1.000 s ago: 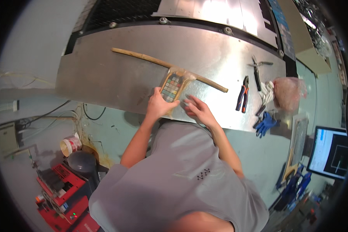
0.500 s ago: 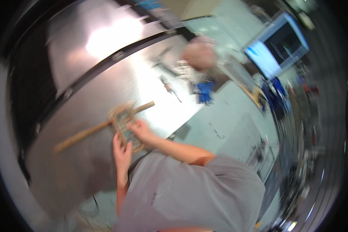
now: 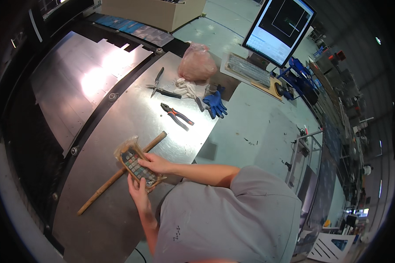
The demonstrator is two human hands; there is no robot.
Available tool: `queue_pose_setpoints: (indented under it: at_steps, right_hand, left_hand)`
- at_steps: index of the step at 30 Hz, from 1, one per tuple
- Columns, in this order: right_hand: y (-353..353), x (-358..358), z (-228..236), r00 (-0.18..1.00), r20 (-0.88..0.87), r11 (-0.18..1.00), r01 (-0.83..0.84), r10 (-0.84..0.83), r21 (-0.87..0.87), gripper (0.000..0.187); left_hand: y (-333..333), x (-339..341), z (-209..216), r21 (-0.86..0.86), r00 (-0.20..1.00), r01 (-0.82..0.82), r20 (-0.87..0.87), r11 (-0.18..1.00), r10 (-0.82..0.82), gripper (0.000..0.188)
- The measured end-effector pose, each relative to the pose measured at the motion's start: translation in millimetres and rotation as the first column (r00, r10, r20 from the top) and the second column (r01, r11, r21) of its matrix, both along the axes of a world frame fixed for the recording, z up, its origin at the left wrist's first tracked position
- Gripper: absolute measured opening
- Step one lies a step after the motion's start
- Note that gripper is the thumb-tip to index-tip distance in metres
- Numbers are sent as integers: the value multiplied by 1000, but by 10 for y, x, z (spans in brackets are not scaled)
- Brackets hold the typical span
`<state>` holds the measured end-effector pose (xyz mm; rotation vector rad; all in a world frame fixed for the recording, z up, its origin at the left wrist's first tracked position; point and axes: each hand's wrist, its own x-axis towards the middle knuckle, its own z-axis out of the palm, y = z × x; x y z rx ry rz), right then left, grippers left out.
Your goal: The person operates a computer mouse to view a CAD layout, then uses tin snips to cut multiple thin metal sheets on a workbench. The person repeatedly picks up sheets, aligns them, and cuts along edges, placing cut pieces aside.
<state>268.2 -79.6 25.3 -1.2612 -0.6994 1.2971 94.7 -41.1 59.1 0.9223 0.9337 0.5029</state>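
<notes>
In both hands I hold a handheld keypad controller (image 3: 134, 165), wrapped in clear, yellowed plastic, with rows of small buttons facing up. My left hand (image 3: 138, 193) grips its lower left edge. My right hand (image 3: 157, 163) is closed on the right edge, its thumb over the buttons. Beneath the controller, a wooden stick (image 3: 100, 193) lies slantwise on the metal table (image 3: 118, 219). Beyond the hands rest red-and-black pliers (image 3: 175, 116) and a second, dark-handled pair of pliers (image 3: 162, 90), its jaws pointing left.
A pinkish plastic bag (image 3: 197, 63), white gloves (image 3: 187, 88) and blue gloves (image 3: 215, 105) lie at the table's far end. Past them stand a keyboard (image 3: 249, 70), a mouse (image 3: 281, 90) and a monitor (image 3: 274, 35). A machine bed with a metal sheet (image 3: 74, 96) is on the left.
The view has turned and sharpened, so the table and monitor sit differently in it. Both hands still hold the controller over the stick.
</notes>
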Motion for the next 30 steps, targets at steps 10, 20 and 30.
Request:
queue_pose_setpoints:
  at_steps: [10, 20, 30]
  right_hand:
    - [-90, 223, -83, 923, -153, 928, -365, 352, -69, 43]
    - [302, 579, -527, 639, -16, 639, -768, 769, 45, 59]
    - [396, 604, -499, 603, 112, 603, -797, 789, 45, 60]
  left_hand:
    - [-152, -173, -133, 215, 978, -107, -153, 971, 142, 72]
    - [-529, -75, -497, 45, 916, -331, -225, 942, 333, 68]
    - [-743, 71, -682, 141, 836, -490, -204, 860, 510, 70]
